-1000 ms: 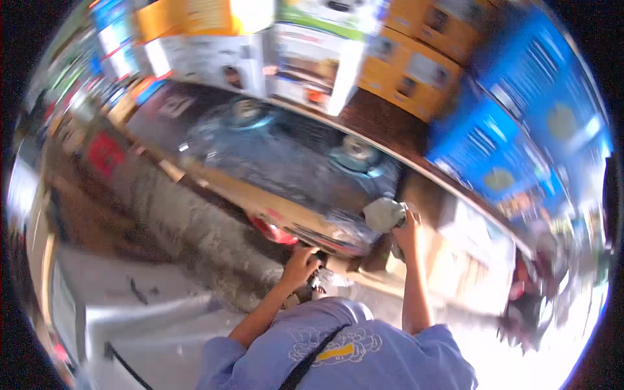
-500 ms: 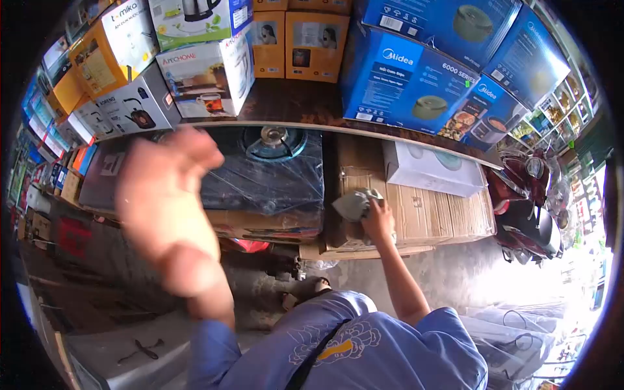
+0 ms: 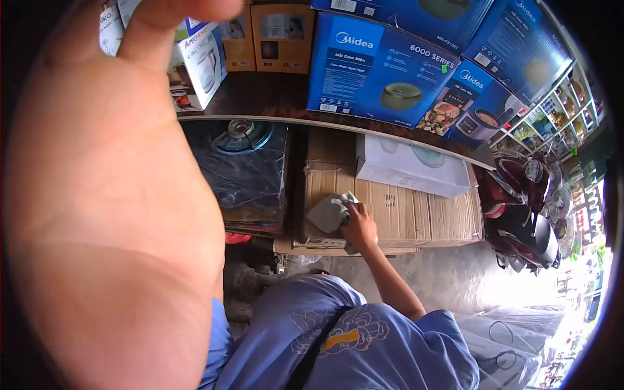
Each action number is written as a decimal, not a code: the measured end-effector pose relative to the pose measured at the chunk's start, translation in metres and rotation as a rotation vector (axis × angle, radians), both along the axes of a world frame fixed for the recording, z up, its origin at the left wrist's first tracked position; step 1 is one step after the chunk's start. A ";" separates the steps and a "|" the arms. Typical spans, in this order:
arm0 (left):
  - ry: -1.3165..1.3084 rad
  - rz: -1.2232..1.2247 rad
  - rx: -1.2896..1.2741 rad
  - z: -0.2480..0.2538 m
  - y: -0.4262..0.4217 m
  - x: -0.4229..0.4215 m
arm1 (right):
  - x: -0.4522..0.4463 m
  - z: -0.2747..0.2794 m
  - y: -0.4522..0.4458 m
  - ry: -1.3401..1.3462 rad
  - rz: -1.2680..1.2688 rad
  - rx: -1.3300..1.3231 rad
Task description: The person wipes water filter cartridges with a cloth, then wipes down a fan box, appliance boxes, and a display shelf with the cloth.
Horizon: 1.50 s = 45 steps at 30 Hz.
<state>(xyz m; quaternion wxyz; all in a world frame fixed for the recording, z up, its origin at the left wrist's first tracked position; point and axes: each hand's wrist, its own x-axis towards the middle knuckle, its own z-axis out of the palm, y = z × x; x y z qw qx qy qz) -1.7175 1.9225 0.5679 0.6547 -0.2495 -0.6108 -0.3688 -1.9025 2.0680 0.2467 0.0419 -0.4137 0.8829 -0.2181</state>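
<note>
Very close to the camera, my left hand (image 3: pixel 123 169) fills the left side of the view. Its palm and wrist show, while most of its fingers run out of frame or are hidden. My right hand (image 3: pixel 359 227) grips a bunched grey-green cloth (image 3: pixel 329 213) over the left end of a brown cardboard box (image 3: pixel 403 214). Left of that box, under the shelf, lies a plastic-wrapped gas stove (image 3: pixel 250 172) with a round burner.
Blue rice cooker boxes (image 3: pixel 383 75) and orange boxes (image 3: pixel 281 39) stand on the dark shelf (image 3: pixel 266 94). A white box (image 3: pixel 416 166) rests on the cardboard. Motorbikes (image 3: pixel 530 214) are at the right. Plastic-wrapped items (image 3: pixel 500 344) lie lower right.
My left hand has risen from low beside the stove to right in front of the camera. The right hand has moved from the stove's corner to the cardboard box, still holding the cloth.
</note>
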 end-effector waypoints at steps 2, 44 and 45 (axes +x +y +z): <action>-0.005 0.024 -0.008 -0.005 0.004 -0.010 | -0.024 -0.006 0.032 0.003 -0.076 -0.006; -1.227 0.049 -0.363 -0.369 0.078 -0.123 | -0.127 -0.013 0.137 0.089 -0.646 0.069; -1.221 0.013 -0.352 -0.367 0.082 -0.124 | -0.120 -0.013 0.124 0.066 -0.560 0.072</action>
